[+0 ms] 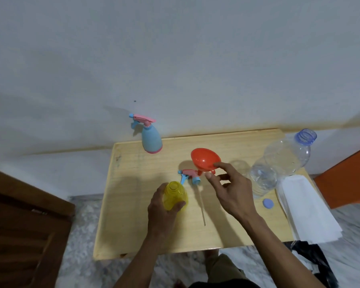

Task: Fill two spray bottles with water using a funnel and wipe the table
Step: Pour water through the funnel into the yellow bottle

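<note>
- Now one wooden table (pixel 133 225) carries everything.
- One stack of white cloths (pixel 308 208) overhangs its right edge.
- One clear water bottle (pixel 279 163), uncapped, stands beside the stack.
- Two spray bottles: the blue one (pixel 152 140) stands capped at the far edge; the yellow one (pixel 175 196), open-topped, sits in the left hand (pixel 164 208), whose grip wraps it.
- One red funnel (pixel 205 157) is pinched at its rim by the right hand (pixel 231 188).
- One loose spray head (pixel 188 175) lies between them.
- One blue cap (pixel 268 203) lies near the cloths.
</note>
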`<state>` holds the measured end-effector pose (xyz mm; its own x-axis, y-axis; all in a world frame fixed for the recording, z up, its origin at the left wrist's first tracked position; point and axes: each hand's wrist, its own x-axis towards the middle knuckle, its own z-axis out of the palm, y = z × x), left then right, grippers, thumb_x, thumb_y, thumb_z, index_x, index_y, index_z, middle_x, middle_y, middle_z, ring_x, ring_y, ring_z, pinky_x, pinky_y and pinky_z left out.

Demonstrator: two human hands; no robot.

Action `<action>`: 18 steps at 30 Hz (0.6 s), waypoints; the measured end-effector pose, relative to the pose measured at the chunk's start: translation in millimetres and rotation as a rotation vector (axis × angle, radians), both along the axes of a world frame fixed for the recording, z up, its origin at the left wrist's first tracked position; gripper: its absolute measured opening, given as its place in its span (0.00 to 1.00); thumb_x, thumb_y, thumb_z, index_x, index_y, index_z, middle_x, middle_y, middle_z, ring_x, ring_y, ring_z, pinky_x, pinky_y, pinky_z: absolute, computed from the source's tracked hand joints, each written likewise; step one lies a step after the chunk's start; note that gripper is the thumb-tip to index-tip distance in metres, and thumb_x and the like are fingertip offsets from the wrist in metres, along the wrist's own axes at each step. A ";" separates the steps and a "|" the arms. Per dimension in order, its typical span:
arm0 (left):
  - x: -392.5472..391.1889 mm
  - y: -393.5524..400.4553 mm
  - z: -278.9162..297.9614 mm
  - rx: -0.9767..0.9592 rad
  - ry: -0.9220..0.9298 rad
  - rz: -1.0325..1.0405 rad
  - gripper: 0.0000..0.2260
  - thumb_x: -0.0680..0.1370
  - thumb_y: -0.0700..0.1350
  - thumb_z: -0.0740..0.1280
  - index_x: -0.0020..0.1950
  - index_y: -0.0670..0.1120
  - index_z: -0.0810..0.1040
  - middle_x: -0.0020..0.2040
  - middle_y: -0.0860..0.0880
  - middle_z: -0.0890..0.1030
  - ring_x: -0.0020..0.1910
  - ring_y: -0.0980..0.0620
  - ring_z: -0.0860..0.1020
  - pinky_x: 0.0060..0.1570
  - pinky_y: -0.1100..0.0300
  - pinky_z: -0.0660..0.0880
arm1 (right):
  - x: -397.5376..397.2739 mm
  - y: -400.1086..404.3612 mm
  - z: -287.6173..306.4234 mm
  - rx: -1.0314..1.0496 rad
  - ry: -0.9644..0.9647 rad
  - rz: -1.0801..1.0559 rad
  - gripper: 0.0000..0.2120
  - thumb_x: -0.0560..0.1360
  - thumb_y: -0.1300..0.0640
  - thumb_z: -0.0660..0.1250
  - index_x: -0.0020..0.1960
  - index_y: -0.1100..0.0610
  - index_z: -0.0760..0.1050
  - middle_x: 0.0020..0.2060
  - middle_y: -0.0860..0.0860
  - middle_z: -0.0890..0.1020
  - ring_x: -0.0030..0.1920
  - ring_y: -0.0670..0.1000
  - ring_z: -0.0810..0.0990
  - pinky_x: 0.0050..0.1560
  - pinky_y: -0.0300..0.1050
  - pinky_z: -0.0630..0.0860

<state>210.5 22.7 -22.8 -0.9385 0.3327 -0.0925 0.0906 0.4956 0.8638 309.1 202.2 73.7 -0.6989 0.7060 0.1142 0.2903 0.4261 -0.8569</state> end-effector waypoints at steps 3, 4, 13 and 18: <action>0.9 -0.3 0.4 0.000 -0.001 -0.009 0.35 0.66 0.52 0.81 0.70 0.52 0.72 0.63 0.50 0.79 0.60 0.50 0.77 0.59 0.47 0.77 | 1.7 -12.9 29.0 -0.010 0.059 0.160 0.15 0.74 0.43 0.72 0.58 0.45 0.79 0.37 0.45 0.84 0.43 0.42 0.83 0.37 0.32 0.76; 1.2 -0.5 0.7 0.001 -0.004 -0.014 0.35 0.66 0.53 0.81 0.70 0.53 0.72 0.63 0.50 0.80 0.60 0.50 0.77 0.59 0.47 0.77 | 1.5 -15.2 31.9 -0.009 0.063 0.201 0.15 0.74 0.44 0.73 0.59 0.46 0.80 0.38 0.46 0.84 0.43 0.44 0.83 0.37 0.34 0.77; 2.1 -0.6 6.1 -0.018 0.007 -0.044 0.34 0.67 0.56 0.78 0.69 0.52 0.72 0.59 0.51 0.81 0.57 0.50 0.79 0.54 0.49 0.78 | -6.5 -26.1 11.6 0.084 0.029 0.316 0.18 0.74 0.42 0.73 0.61 0.48 0.80 0.41 0.38 0.82 0.45 0.41 0.84 0.37 0.33 0.77; 2.2 0.2 7.9 -0.027 -0.010 -0.050 0.34 0.67 0.55 0.77 0.70 0.51 0.72 0.60 0.50 0.80 0.56 0.49 0.78 0.53 0.52 0.78 | -9.0 -32.0 5.7 0.100 0.036 0.328 0.17 0.75 0.43 0.74 0.61 0.48 0.80 0.43 0.37 0.82 0.45 0.40 0.83 0.38 0.30 0.74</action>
